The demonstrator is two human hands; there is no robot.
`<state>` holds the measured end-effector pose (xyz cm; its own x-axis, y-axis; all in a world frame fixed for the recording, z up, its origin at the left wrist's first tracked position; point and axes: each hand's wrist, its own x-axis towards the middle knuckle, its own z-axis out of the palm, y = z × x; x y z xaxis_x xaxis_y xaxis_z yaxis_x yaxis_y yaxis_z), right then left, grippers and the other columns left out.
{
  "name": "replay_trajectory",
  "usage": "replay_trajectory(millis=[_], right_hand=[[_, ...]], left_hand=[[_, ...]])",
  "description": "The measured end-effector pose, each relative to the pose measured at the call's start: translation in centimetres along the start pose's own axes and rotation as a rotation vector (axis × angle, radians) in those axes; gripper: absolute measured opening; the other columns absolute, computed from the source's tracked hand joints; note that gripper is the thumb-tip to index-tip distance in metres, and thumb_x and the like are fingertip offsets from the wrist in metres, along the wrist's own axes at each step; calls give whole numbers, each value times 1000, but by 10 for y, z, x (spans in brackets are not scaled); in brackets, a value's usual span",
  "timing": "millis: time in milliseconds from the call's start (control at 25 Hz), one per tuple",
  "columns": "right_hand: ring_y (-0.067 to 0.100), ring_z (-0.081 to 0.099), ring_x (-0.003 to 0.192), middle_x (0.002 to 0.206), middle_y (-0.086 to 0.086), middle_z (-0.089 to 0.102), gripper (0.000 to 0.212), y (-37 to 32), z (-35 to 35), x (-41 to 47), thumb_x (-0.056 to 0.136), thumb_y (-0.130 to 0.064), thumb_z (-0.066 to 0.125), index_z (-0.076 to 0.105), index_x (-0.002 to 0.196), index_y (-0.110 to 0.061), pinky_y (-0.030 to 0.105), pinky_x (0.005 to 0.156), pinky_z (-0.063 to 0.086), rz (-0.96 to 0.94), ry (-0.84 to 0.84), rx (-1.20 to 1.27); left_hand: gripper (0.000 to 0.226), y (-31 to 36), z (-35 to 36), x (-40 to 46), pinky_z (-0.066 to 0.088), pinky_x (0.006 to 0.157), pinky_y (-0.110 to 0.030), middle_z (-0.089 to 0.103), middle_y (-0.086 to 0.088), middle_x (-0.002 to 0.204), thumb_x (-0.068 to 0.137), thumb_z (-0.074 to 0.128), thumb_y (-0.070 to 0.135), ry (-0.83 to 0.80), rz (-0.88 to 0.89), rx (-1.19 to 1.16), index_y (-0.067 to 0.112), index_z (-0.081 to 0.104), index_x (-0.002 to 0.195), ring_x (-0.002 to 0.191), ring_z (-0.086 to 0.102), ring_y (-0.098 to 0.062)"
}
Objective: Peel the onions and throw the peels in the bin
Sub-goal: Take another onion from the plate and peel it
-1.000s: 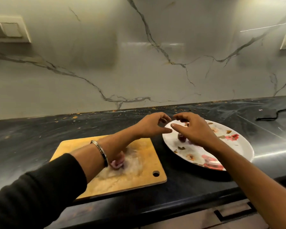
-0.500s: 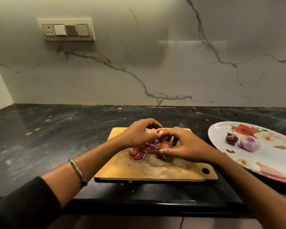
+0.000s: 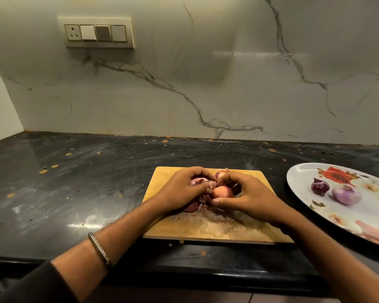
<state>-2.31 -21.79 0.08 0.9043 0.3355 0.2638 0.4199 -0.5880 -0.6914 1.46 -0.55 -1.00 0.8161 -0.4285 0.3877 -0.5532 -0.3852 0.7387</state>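
Working over the board (image 3: pixel 208 228) on the table (image 3: pixel 79 189), both hands were found close together, fingers curled about a single onion (image 3: pixel 222 192). The left hand (image 3: pixel 182 191) pinched at loose skin on the onion's left flank; the right hand (image 3: pixel 249 197) cradled the bulb, thumb beneath and fingers over the top. A heap of peels (image 3: pixel 195 206) lay on the board under and just beside the hands. A second unpeeled bulb (image 3: pixel 221 173) appeared to sit behind the fingers, partly hidden. Two peeled onions (image 3: pixel 346 194) rested on the plate (image 3: pixel 302 171) to the right, well apart from the board. No bin was in view. Judged handling: the bulb is light, firm and round, likely slick once bared, so it wants a steady cupped hold; the outer skin is thin, dry and brittle, apt to tear into flakes, and is best taken at a lifted edge near the root or tip end. The peels would scatter easily and should be gathered in a closed handful.
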Motion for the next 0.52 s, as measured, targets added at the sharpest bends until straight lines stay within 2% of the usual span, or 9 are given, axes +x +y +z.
replay_trajectory(millis=[120,240,360,440,520], right_hand=[[10,66,87,97,-7,67,39,-7,6,11,73,-45,83,61,100,-30,28,72,59,24,80,83],[17,65,89,101,-1,65,44,-9,10,21,70,-38,87,60,103,-26,33,74,60,28,89,143],[19,67,89,104,-1,66,42,-8,11,22,71,-35,85,63,105,-26,36,75,62,16,62,237],[18,71,89,103,-2,68,38,-6,11,23,72,-35,82,67,106,-26,38,77,63,13,46,298],[18,73,91,102,-1,71,33,-3,10,24,77,-34,79,69,108,-26,38,78,63,18,20,363]], left_hand=[[16,-1,-3,2,58,85,-38,73,1,95,97,60,25,55,-41,-182,15,72,102,92,69,-15],[15,-6,-4,5,58,82,-30,74,1,98,91,69,19,25,-54,-260,14,71,104,94,71,-14],[12,-11,-12,9,56,73,-21,76,1,92,84,73,8,62,-101,-370,12,73,95,86,72,-11],[11,-15,-15,10,56,69,-22,76,-1,86,80,74,13,66,-115,-430,10,73,91,81,71,-11],[17,-15,-16,10,58,72,-24,75,-3,86,77,73,19,51,-130,-481,9,73,91,82,70,-13]])
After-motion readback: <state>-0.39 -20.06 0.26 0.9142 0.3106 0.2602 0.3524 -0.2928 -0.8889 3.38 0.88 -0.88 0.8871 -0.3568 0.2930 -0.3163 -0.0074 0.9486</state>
